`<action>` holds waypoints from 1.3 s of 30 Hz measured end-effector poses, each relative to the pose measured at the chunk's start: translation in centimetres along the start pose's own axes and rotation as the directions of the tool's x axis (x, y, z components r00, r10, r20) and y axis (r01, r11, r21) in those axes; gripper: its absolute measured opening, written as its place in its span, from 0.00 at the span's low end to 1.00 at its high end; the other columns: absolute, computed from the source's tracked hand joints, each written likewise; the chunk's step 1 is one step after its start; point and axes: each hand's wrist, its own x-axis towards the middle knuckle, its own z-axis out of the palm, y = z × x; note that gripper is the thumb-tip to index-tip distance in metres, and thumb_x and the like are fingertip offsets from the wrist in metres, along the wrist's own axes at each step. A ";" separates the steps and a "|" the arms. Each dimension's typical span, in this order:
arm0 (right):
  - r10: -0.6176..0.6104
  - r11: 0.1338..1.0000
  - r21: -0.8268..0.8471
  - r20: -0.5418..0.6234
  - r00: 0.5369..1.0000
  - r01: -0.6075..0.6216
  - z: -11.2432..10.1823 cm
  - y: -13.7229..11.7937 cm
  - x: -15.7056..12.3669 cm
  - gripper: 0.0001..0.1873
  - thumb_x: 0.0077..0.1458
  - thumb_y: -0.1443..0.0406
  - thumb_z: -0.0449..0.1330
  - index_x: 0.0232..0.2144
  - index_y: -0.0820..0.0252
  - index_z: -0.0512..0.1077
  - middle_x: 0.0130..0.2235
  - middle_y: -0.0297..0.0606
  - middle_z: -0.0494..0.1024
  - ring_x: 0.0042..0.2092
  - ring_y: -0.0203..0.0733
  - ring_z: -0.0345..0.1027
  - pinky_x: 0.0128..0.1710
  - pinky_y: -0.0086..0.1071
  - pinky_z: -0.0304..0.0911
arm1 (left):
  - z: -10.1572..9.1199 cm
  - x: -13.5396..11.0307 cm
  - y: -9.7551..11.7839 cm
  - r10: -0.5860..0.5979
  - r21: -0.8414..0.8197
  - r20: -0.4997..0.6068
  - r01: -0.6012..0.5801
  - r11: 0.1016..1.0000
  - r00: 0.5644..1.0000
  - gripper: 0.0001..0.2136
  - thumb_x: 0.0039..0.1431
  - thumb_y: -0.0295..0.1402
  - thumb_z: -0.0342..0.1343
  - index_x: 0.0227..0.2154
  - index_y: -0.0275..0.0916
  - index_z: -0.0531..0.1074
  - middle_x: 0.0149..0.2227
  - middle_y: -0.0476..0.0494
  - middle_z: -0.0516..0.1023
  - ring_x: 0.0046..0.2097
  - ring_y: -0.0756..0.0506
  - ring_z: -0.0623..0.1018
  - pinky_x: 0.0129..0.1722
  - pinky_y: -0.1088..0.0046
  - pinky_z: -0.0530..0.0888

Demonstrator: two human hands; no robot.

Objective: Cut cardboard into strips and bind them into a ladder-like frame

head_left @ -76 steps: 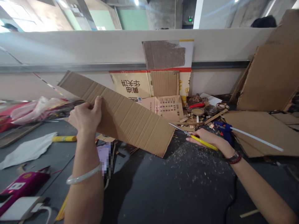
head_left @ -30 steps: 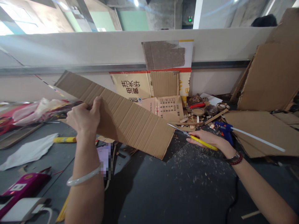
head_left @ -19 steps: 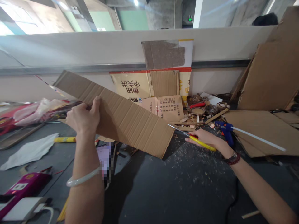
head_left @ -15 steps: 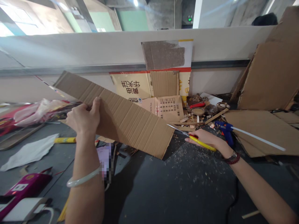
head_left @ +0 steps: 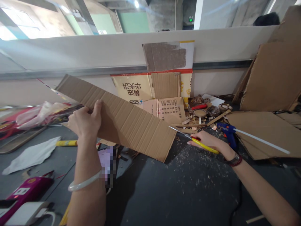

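Dark floor (head_left: 150, 201) below a low white wall (head_left: 94, 53) is scattered with small shavings (head_left: 195, 172). The person's left hand (head_left: 84, 122) is clamped on a long corrugated cardboard strip (head_left: 131, 128), which is held tilted up in the air above the floor. The right hand (head_left: 208, 144) is closed around yellow-handled scissors (head_left: 202, 146), with their steel blades pointing just beside the strip's corner. A blue glue gun (head_left: 227, 131) lies near this hand.

I see dark floor (head_left: 178, 194) below the right hand (head_left: 208, 143) — beyond it, a cream wall (head_left: 70, 53) with a metal rail (head_left: 70, 72), bright windows (head_left: 21, 22) above.
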 end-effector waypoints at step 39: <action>-0.019 0.998 -0.062 0.013 1.000 0.020 -2.6 -2.3 -1.5 0.22 0.53 0.48 0.50 0.23 0.60 0.67 0.21 0.34 0.69 0.22 0.34 0.58 0.24 0.28 0.49 | -2.7 -0.5 1.2 -0.079 -0.049 0.028 0.080 0.996 0.997 0.38 0.54 0.58 0.29 0.35 0.31 0.76 0.36 0.27 0.77 0.43 0.29 0.74 0.37 0.52 0.69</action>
